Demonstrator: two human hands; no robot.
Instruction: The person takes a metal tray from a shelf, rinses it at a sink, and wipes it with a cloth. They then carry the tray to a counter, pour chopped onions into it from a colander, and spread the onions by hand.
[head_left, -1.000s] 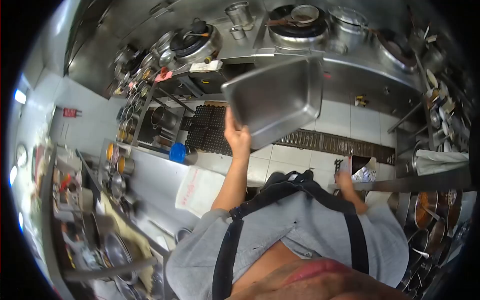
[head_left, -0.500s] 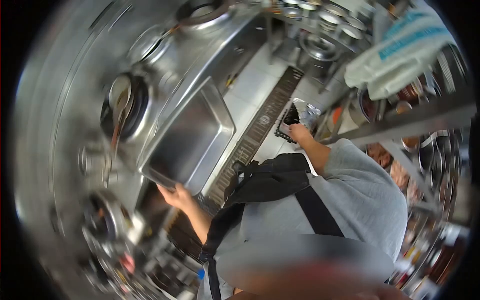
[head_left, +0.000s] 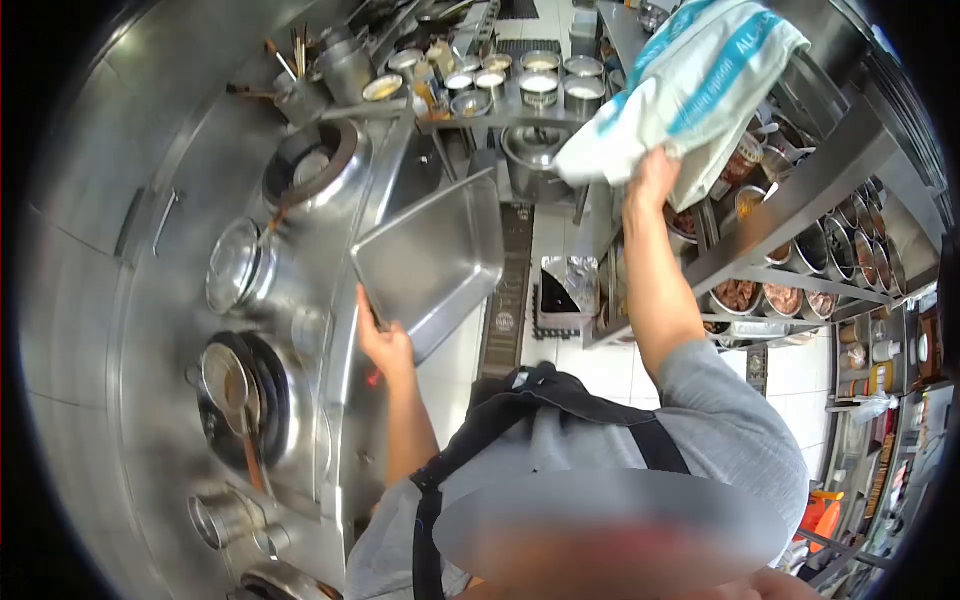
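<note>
A deep rectangular steel pan (head_left: 425, 262) is tilted in front of me, and my left hand (head_left: 388, 345) is closed on its near-left edge. Up and to the right, my right hand (head_left: 655, 178) has its fingers closed on the lower edge of a white towel (head_left: 690, 95) with teal stripes and lettering. The towel spreads over the corner of a steel shelf unit. On the floor between my arms stands a foil-lined container (head_left: 568, 290) with dark contents.
Woks (head_left: 245, 400) and a strainer pot (head_left: 235, 265) line the steel range at left. Seasoning tins (head_left: 540, 88) stand on a rack ahead, above a lidded pot (head_left: 532, 150). Bowls of meat (head_left: 738, 295) fill the right shelf. A drain grate (head_left: 507, 300) runs along the floor.
My right hand has gone from the foil-lined container up to the towel and taken hold of it. The pan in my left hand stays held but has shifted, and the view has turned.
</note>
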